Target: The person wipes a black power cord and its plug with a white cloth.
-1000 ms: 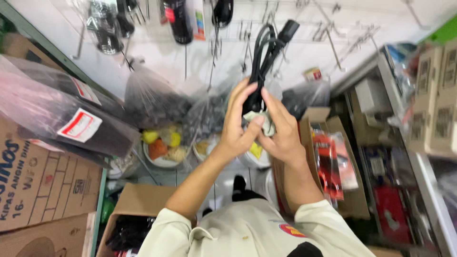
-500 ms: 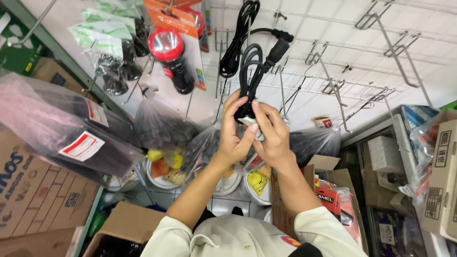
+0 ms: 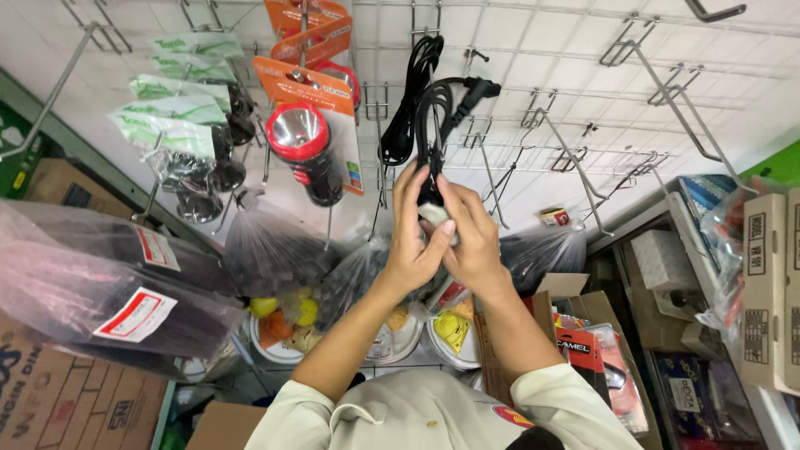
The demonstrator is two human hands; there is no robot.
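black and coiled, a power cord is held up against a white wire display grid, its bundled lower end clasped between both hands. the left hand is wrapped around the bundle from the near side, thumb laid across a pale tie or label at the cord's base. the right hand is closed on the same bundle from the other side, so that the two hands are pressed together around it. the cord's loops are raised above the fingers, and an angled plug is seen sticking out at the top right. just to the left, a second black cord is hung from a hook on the grid. further left, a red and black flashlight in orange card packaging is hung, and beyond it, green-labelled packets. below the hands, clear plastic bags of dark goods are hung, and white bowls of small coloured items are set. cardboard boxes are stacked on shelves at the right.
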